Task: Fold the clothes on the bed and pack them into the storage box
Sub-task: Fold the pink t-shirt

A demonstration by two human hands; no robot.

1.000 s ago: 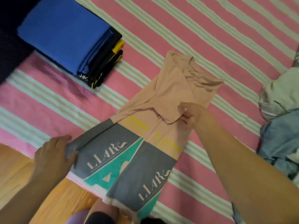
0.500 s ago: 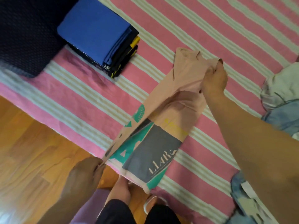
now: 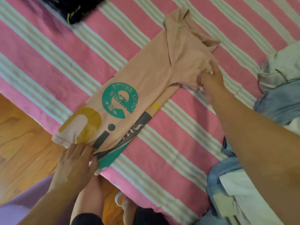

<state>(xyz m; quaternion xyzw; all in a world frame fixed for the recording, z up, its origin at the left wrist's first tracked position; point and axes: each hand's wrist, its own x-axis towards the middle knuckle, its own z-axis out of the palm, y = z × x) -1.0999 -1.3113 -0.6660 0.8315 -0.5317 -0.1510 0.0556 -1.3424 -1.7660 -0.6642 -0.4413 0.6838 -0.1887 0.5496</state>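
Peach cotton, printed with a teal round emblem and mustard and grey lettering, makes up the long-folded T-shirt (image 3: 146, 88) that is taken as the landmark; it lies as a narrow strip slantwise across the pink and cream striped bedsheet (image 3: 170, 143), its hem hanging just over the bed edge. At the left end of the T-shirt, the hem is pinched by the left hand (image 3: 76, 161), its fingers curled round the cloth. Above and to the left of the T-shirt, only a corner of a dark folded stack (image 3: 76, 12) is seen at the frame's top, so some garments are judged already folded. At the right end of the T-shirt, the bunched sleeve area is grasped by the right hand (image 3: 211, 82). To the right of the T-shirt, a loose heap of white and pale blue denim clothes (image 3: 279, 95) lies unfolded. The lengthwise fold is judged done; the crosswise folds, the remaining heap and the packing are left. No storage box is seen.
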